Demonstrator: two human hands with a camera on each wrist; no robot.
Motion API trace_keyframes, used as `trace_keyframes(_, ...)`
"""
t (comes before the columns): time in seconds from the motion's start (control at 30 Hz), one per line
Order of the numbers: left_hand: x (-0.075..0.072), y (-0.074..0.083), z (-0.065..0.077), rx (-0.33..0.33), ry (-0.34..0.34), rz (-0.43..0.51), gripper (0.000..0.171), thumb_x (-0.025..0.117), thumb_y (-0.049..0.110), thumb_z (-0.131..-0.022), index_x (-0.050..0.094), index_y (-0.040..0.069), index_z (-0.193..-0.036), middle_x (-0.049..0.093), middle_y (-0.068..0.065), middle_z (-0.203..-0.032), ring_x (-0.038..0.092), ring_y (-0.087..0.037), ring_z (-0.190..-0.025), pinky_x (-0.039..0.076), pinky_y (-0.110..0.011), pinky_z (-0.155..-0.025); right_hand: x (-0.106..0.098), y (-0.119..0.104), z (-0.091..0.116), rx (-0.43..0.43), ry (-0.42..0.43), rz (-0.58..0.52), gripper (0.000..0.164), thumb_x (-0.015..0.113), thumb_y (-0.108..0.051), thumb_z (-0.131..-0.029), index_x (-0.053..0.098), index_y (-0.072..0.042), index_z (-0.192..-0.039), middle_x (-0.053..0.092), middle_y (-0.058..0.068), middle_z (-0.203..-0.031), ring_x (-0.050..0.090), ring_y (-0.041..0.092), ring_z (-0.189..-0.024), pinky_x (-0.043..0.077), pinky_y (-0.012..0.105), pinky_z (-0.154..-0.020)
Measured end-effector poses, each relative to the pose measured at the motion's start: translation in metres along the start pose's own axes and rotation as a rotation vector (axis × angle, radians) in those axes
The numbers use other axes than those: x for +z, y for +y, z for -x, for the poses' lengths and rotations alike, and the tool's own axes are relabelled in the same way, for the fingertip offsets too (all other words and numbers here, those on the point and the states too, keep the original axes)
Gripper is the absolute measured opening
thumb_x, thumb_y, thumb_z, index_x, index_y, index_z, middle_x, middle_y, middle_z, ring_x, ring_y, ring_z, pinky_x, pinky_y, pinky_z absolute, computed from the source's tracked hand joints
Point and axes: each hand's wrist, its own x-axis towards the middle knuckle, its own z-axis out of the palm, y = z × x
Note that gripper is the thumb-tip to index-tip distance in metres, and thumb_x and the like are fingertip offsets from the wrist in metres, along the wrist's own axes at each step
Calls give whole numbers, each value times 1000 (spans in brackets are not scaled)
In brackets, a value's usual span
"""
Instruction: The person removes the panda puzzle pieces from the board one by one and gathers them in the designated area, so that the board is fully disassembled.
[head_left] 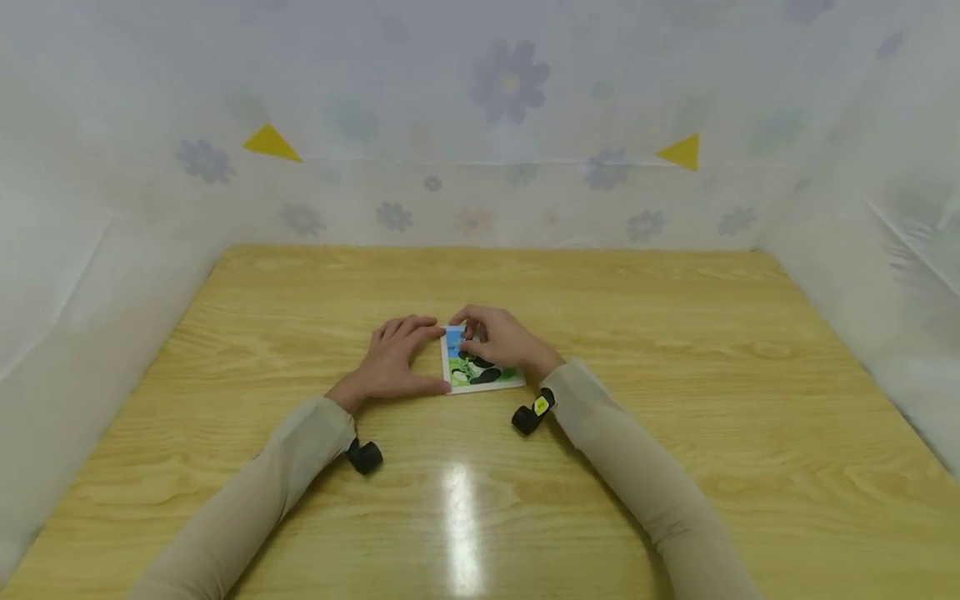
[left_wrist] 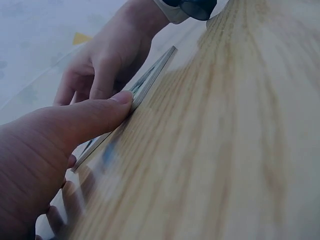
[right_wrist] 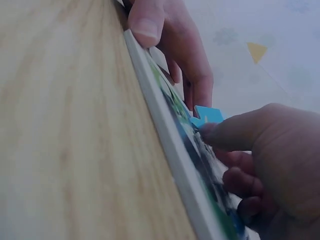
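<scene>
A small jigsaw puzzle (head_left: 474, 375) with a panda picture and a white border lies flat on the table. My left hand (head_left: 393, 358) spans its left side, thumb at the near corner and index finger at the far one, fingers fairly straight. Over the picture, my right hand (head_left: 501, 337) pinches a light blue puzzle piece (right_wrist: 209, 115) between thumb and fingers. That piece is tilted up from the picture's surface in the right wrist view. The right hand covers the puzzle's far right part in the head view.
The wood-grain table (head_left: 675, 333) stretches around the puzzle on every side. A pale flowered cloth (head_left: 510, 200) hangs behind and at both sides, bearing two yellow triangles (head_left: 272, 143). Each wrist carries a small black camera (head_left: 365, 457).
</scene>
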Motion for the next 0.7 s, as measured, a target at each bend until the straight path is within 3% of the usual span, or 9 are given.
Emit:
trace_keyframes(0.3, 1, 1, 0, -5, 13, -11, 83, 73, 55, -75, 46, 17, -143, 36, -7, -150, 28, -32, -137, 16, -57, -108, 5, 6, 14, -90, 211, -100, 18, 63, -10, -93, 66, -8, -111, 61, 2, -80, 49, 13, -60, 41, 25, -55)
trace_keyframes(0.43, 1, 2, 1, -12, 12, -6, 84, 74, 55, -74, 46, 16, -143, 36, -7, -150, 27, -32, -137, 16, -56, -109, 2, 9, 23, -46, 318, -121, 17, 61, -11, -95, 67, -7, -110, 61, 4, -78, 48, 14, -61, 40, 25, -56)
trace_keyframes(0.7, 1, 1, 0, -15, 5, -8, 85, 74, 55, -73, 45, 17, -144, 35, -8, -151, 26, -32, -138, 15, -56, -109, -8, 23, 43, 52, 386, -77, 23, 63, -10, -93, 68, -2, -114, 65, 8, -81, 51, 14, -65, 41, 23, -60)
